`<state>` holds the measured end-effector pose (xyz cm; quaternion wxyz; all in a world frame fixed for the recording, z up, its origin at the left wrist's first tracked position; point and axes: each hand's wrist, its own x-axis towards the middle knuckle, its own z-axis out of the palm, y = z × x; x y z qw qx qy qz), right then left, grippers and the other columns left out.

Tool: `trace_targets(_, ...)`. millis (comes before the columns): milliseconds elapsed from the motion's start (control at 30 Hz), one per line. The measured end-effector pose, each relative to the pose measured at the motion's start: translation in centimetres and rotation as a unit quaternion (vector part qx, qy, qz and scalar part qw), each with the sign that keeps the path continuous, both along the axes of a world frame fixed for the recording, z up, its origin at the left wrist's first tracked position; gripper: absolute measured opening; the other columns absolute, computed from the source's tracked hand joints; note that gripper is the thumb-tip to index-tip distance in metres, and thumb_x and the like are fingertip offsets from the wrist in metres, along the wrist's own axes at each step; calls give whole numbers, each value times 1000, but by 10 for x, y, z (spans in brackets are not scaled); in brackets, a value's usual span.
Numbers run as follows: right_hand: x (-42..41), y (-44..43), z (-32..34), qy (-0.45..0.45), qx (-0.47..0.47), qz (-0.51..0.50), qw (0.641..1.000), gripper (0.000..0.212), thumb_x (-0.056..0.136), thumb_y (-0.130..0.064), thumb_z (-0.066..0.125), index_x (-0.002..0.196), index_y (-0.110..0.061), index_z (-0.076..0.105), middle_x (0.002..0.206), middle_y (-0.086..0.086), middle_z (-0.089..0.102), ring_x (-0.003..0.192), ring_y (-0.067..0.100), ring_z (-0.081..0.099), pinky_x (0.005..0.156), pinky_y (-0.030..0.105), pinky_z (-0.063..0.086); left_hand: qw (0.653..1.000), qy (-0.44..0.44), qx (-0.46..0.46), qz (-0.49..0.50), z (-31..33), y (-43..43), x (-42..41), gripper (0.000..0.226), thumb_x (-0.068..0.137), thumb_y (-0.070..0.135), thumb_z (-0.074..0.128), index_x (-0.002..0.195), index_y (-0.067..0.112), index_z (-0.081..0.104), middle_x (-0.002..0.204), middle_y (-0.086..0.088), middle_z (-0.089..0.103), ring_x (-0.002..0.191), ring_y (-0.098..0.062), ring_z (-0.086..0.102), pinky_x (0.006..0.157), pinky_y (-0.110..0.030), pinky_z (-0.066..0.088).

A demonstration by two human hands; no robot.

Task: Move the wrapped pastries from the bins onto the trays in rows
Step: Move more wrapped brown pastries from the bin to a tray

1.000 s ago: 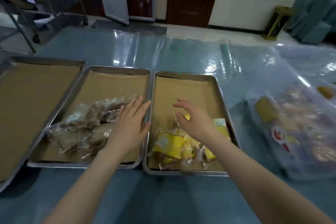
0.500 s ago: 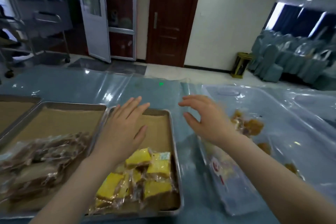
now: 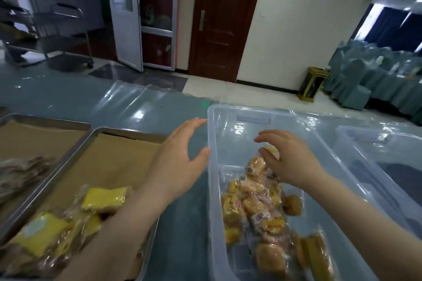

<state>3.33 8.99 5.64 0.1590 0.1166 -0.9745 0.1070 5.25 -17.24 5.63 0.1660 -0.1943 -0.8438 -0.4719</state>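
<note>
A moment before, both my hands hung over the trays; by now my view had swung right and the clear bin (image 3: 228, 121) filled the middle of it. My right hand (image 3: 290, 159) had moved in over the bin, fingers (image 3: 267, 138) spread and curled downward above the heap of wrapped pastries (image 3: 255, 203), holding nothing; whether the fingertips touched the top packet I could not tell. My left hand (image 3: 180, 157) had travelled across as well, and it was open and empty above the blue counter (image 3: 182, 223), its thumb just at the bin's near-left wall.

The golden pastries lay loose in the bin's bottom, in clear wrappers with small pink and red labels. There was print on them, but it was too blurred for me to read. The yellow wrapped pastries (image 3: 102, 196) were piled at the near end of the paper-lined tray (image 3: 127, 132) under my left forearm, not in rows. One carried a pale round sticker, also unreadable. On the next tray (image 3: 45, 121) to the left lay brown wrapped pastries (image 3: 20, 173). A second clear bin (image 3: 365, 139) stood on the right, just beside the first.
</note>
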Motion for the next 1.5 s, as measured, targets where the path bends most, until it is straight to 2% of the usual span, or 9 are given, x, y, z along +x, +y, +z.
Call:
trace_targets(133, -36, 52, -41, -87, 31, 6, 996, 29, 93, -33, 52, 122, -28, 59, 131, -6, 54, 125, 17, 44, 98, 33, 39, 990, -94, -106, 13, -20, 75, -14, 78, 87, 40, 56, 148, 35, 7, 156, 14, -1, 140, -3, -7, 117, -36, 2)
trace_targets(233, -65, 65, -56, -158, 82, 19, 984, 36, 94, -36, 50, 128, -27, 54, 136, -3, 51, 125, 20, 44, 100, 36, 38, 972, -133, -185, 63, -39, 90, -20, 88, 87, 45, 55, 148, 31, -6, 157, 5, -15, 141, -11, -17, 113, -34, -9)
trace_targets(333, -95, 55, -67, -179, 106, 39, 977, 42, 94, -40, 48, 135, -28, 47, 140, 0, 48, 126, 24, 45, 98, 40, 40, 965, -143, -195, 99, -49, 87, -24, 87, 87, 45, 53, 148, 31, -7, 156, 5, -16, 141, -10, -17, 105, -27, -8)
trace_targets(667, -119, -19, -155, -244, 31, 182, 952, 82, 87, -37, 64, 150, -21, 14, 152, 6, 33, 136, 27, 33, 108, 42, 34, 949, -149, -239, 144, -53, 88, -28, 80, 90, 34, 51, 149, 22, -2, 158, 1, -4, 143, -14, -8, 112, -32, 9)
trace_targets(933, -121, 3, -152, -210, 68, 203, 954, 22, 91, -35, 58, 102, -20, 47, 104, 7, 60, 94, 28, 57, 73, 37, 46, 945, -156, -248, 142, -48, 89, -27, 76, 90, 37, 51, 149, 26, 4, 158, 0, 0, 144, -17, 1, 112, -36, 17)
trace_targets(1067, -111, 15, -119, -189, 88, 181, 961, 22, 94, -40, 54, 98, -20, 47, 95, 3, 62, 84, 25, 57, 63, 34, 42, 946, -162, -243, 140, -48, 89, -28, 74, 91, 38, 50, 149, 25, 6, 158, 0, 1, 144, -16, 3, 112, -36, 17)
trace_targets(1200, -88, 30, -77, -197, -46, 136, 970, 17, 91, -34, 59, 94, -20, 51, 91, 2, 62, 85, 25, 57, 73, 39, 47, 953, -151, -226, 136, -50, 88, -27, 69, 92, 35, 47, 149, 20, 12, 158, -2, 6, 144, -15, 4, 113, -36, 17)
trace_targets(1333, -55, 46, -44, -156, -197, 62, 966, 24, 88, -31, 63, 82, -15, 47, 70, -1, 49, 65, 16, 45, 61, 33, 38, 968, -108, -202, 99, -44, 89, -23, 57, 93, 39, 48, 143, 17, 32, 152, -5, 28, 140, -19, 22, 113, -36, 23)
trace_targets(1500, -13, 47, -13, -107, -392, 30, 913, 23, 88, -19, 66, 80, -19, 44, 71, 0, 50, 64, 11, 44, 58, 25, 38, 993, -58, -96, 36, -36, 88, -10, 60, 83, 39, 66, 135, 33, 38, 123, 8, 56, 112, -11, 53, 85, -27, 42)
